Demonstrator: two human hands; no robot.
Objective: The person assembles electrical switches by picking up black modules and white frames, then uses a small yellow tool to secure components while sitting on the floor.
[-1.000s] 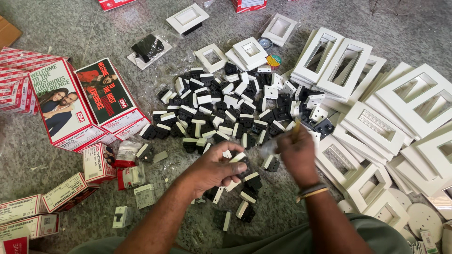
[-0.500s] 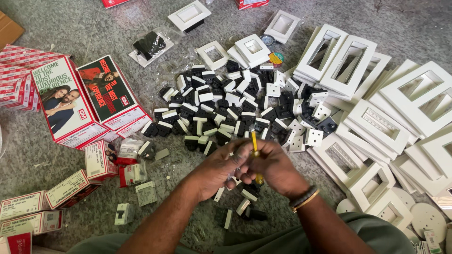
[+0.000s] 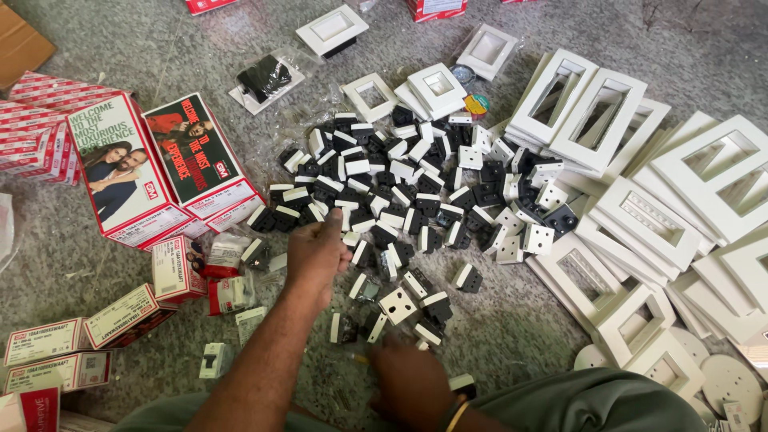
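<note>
The left hand point(image 3: 318, 254) reaches forward, palm down, over the near edge of a heap of black-and-white switch modules point(image 3: 408, 188) spread on the grey speckled floor point(image 3: 144, 48); its fingers are loosely together and curled downward, touching or just above the modules at the heap's edge, and whether they grip one cannot be told. The right hand point(image 3: 408, 384) lies low in the head view, close to the person's body, fingers bent down among a few stray modules near a white square socket module point(image 3: 398, 305); its grasp is hidden, so whether it is closed on anything cannot be told. A bracelet sits on the right wrist. The heap of modules fills the middle of the floor, directly ahead of both hands. To the right of it lie stacked white switch plates point(image 3: 640, 216) with rectangular openings, some overlapping, and a few round white plates point(image 3: 728, 382) near the bottom right corner. Beyond the heap sit smaller white square frames point(image 3: 436, 84), and a clear packet holding a dark part point(image 3: 264, 78) lies well apart to the upper left. On the left stand red-and-white printed cartons point(image 3: 120, 172), with smaller red-and-white boxes point(image 3: 120, 314) scattered near the left forearm. A corner of brown cardboard point(image 3: 20, 44) shows at the upper left edge.
</note>
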